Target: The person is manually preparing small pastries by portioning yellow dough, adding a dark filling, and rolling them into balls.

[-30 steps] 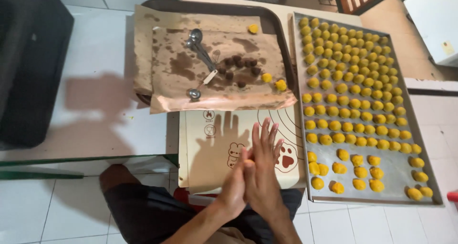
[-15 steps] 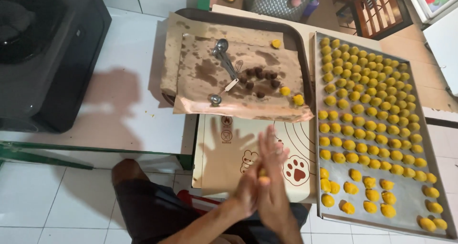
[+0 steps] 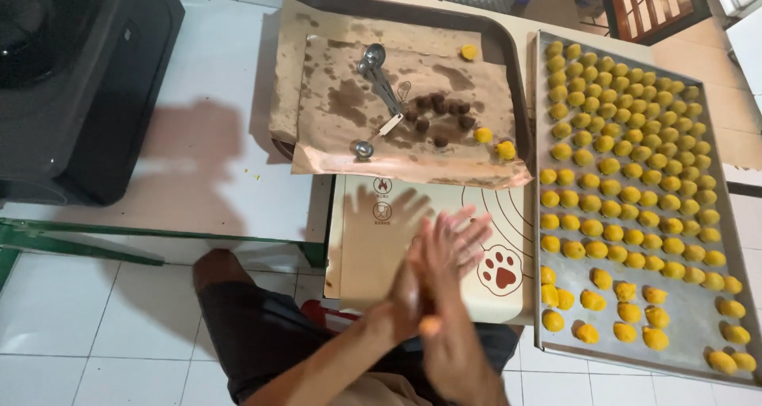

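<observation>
The baking tray (image 3: 548,338) is nearly full of yellow dough balls (image 3: 627,160), with bare spots only along its near edge, while the left hand (image 3: 409,291) and right hand (image 3: 452,295) press palm to palm on another piece (image 3: 429,324) (mostly hidden) and brown filling balls (image 3: 436,114) wait on the paper-lined tray (image 3: 333,25).

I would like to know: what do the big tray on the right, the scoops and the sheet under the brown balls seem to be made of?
The big tray looks like dull grey metal, probably aluminium: flat, matte, with a raised rim. The scoops look like polished steel, since they shine brightly. The sheet seems to be brown baking paper: thin, creased and stained darker in patches.
</observation>
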